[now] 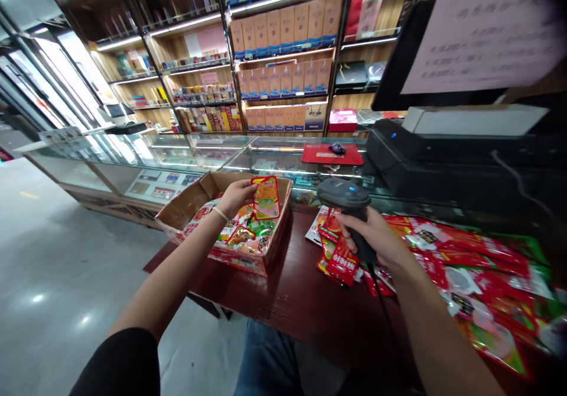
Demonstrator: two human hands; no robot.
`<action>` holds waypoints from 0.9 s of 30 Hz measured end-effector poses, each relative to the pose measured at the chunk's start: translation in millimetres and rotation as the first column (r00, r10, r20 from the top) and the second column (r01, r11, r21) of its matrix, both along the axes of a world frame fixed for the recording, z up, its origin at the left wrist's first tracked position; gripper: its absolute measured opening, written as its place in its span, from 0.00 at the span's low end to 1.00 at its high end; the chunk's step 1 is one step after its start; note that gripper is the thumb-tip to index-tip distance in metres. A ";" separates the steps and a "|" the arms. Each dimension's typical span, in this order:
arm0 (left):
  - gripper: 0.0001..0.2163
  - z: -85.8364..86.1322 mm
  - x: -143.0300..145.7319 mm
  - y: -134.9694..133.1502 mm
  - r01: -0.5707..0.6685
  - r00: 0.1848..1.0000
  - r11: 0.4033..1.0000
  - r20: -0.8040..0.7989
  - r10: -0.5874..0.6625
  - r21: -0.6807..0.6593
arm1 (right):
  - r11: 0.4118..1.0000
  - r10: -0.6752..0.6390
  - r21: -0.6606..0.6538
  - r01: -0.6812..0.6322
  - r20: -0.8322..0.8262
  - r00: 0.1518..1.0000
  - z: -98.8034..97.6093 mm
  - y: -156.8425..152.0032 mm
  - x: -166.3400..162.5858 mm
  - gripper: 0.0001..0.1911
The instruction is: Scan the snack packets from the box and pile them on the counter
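Observation:
My left hand point(238, 198) pinches the left edge of a red and yellow snack packet point(266, 197), held upright above an open cardboard box point(271, 255). Inside the box lie several more small packets point(241, 236), red, green and white. My right hand point(376, 236) is wrapped round the grip of a black barcode scanner point(344, 192). A small blue light shines on top of the scanner's head, and its cable hangs down past my wrist. Beneath the scanner, several red snack packets point(342, 263) lie on the dark red table point(305, 301).
More red packets point(469, 251) are heaped to the right. Behind the table runs a glass display counter point(195, 145) with a red mat point(312, 155) and a mouse point(337, 149). A monitor point(394, 65) bearing a pink paper sign stands at the right. Shelves of boxes point(283, 29) line the wall.

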State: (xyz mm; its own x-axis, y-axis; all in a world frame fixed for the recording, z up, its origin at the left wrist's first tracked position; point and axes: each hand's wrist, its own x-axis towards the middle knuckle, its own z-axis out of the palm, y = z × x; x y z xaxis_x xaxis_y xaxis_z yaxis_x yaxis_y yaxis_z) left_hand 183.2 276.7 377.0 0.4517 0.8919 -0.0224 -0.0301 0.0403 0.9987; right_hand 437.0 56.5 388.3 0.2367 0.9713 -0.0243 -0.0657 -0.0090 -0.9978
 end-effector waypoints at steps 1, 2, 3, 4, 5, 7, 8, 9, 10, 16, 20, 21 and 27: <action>0.16 4.6 7.7 -8.6 0.012 0.999 1.000 0.050 -0.011 -0.014 | 1.000 -0.020 -0.009 0.020 -0.003 1.000 -1.6 -6.8 3.9 0.20; 0.15 9.1 15.7 -17.0 0.018 0.995 1.000 0.094 -0.015 -0.024 | 0.999 -0.036 -0.015 0.036 -0.008 0.999 -3.4 -14.0 8.2 0.21; 0.13 13.5 24.1 -25.2 0.016 0.991 0.999 0.135 -0.012 -0.031 | 0.999 -0.049 -0.022 0.049 -0.014 0.999 -5.6 -21.5 12.8 0.21; 0.12 17.7 32.9 -33.3 0.011 0.984 0.999 0.176 -0.005 -0.038 | 0.997 -0.067 -0.027 0.066 -0.019 0.998 -7.9 -29.3 17.5 0.20; 0.11 21.5 42.1 -41.3 0.007 0.976 0.999 0.217 0.003 -0.046 | 0.996 -0.084 -0.029 0.084 -0.022 0.996 -10.3 -37.2 22.1 0.20; 0.10 26.4 62.1 -58.0 0.018 0.954 0.996 0.300 0.008 -0.084 | 0.992 -0.125 -0.023 0.124 -0.021 0.992 -14.9 -53.2 30.0 0.19; 0.09 26.9 73.0 -66.8 0.038 0.940 0.993 0.340 0.002 -0.113 | 0.990 -0.144 -0.016 0.143 -0.021 0.989 -17.1 -61.0 33.1 0.19; 0.09 25.6 84.2 -76.1 0.067 0.926 0.986 0.377 -0.006 -0.150 | 0.987 -0.161 -0.006 0.161 -0.025 0.987 -19.2 -68.7 35.6 0.18; 0.09 22.5 95.5 -85.6 0.099 0.912 0.977 0.411 -0.013 -0.190 | 0.984 -0.179 0.001 0.179 -0.032 0.983 -21.3 -76.0 37.6 0.18; 0.05 -28.0 146.8 -133.2 0.425 0.825 0.766 0.554 -0.108 -0.483 | 0.961 -0.275 -0.019 0.274 -0.028 0.961 -35.2 -113.3 41.8 0.19; 0.21 -66.4 157.5 -146.3 0.641 0.743 0.471 0.645 -0.181 -0.606 | 0.941 -0.332 -0.071 0.331 0.006 0.943 -44.4 -131.0 41.6 0.20; 0.25 -73.9 158.5 -147.5 0.663 0.724 0.443 0.668 -0.174 -0.603 | 0.936 -0.343 -0.081 0.343 0.008 0.939 -46.4 -134.2 41.2 0.20; 0.38 -98.9 155.1 -144.0 0.666 0.682 0.526 0.717 -0.142 -0.529 | 0.909 -0.394 -0.133 0.394 0.026 0.919 -60.0 -140.9 37.6 0.19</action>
